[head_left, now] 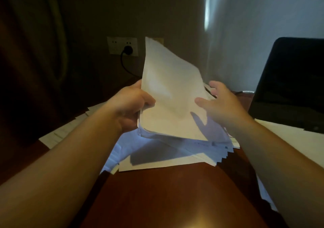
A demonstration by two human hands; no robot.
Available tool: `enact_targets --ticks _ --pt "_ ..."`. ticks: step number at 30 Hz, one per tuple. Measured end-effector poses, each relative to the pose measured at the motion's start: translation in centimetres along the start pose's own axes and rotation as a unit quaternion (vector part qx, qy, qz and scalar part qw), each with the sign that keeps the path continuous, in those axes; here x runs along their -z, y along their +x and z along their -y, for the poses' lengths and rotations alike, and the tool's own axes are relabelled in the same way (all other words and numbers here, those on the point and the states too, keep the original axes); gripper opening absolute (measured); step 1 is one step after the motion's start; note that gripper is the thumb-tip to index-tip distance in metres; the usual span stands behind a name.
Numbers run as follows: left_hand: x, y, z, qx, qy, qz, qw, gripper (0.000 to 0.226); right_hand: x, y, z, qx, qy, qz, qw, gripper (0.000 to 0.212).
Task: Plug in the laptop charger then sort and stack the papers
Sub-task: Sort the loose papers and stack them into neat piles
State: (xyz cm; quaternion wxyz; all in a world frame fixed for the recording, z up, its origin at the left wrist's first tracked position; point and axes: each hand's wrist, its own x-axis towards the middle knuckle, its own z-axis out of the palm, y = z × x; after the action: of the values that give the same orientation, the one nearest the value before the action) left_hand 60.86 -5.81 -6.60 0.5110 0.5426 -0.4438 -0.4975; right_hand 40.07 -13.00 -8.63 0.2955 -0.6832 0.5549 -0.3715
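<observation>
My left hand grips a bundle of white papers by its left edge and holds it tilted upright above the desk. My right hand is at the bundle's right edge with fingers spread, thumb resting on the front sheet. Under the bundle, a fanned heap of loose sheets lies on the reddish wooden desk. A black charger plug sits in the white wall socket, and its cord hangs down behind the papers. The black laptop stands open at the right.
More sheets lie at the desk's left edge and at the right beside the laptop. A dark curtain hangs at the left. A pale wall rises behind the laptop.
</observation>
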Motion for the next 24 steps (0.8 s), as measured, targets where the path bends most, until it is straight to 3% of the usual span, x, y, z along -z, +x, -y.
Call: enact_targets --ticks 3,5,8,10,14,18,24 --pt "0.2 -1.2 -0.3 -0.036 0.019 0.031 0.999 0.061 0.7 -0.1 0.4 -0.116 0.175 0.035 0.977 0.080" --pt "0.5 -2.1 -0.4 -0.058 0.023 0.038 0.997 0.058 1.0 -0.1 0.2 -0.123 0.197 0.021 0.972 0.074" --pt "1.2 -3.5 -0.2 -0.077 0.005 0.048 0.996 0.057 1.7 -0.2 0.5 -0.087 0.191 0.036 0.977 0.027" --pt "1.7 -4.3 0.1 -0.080 0.004 0.043 0.996 0.056 2.4 -0.4 1.1 -0.073 0.238 0.069 0.966 0.012" --pt "2.0 -4.9 0.6 -0.088 0.010 -0.009 0.996 0.047 3.8 -1.2 2.8 -0.021 0.293 0.081 0.953 0.021" --pt "1.7 -4.8 0.0 -0.130 0.004 -0.109 0.985 0.038 3.6 -2.1 4.3 0.016 0.326 0.117 0.938 0.034" --pt "0.5 -5.9 -0.7 -0.168 0.034 -0.173 0.970 0.034 3.3 -4.1 6.2 0.029 0.299 0.057 0.952 0.034"
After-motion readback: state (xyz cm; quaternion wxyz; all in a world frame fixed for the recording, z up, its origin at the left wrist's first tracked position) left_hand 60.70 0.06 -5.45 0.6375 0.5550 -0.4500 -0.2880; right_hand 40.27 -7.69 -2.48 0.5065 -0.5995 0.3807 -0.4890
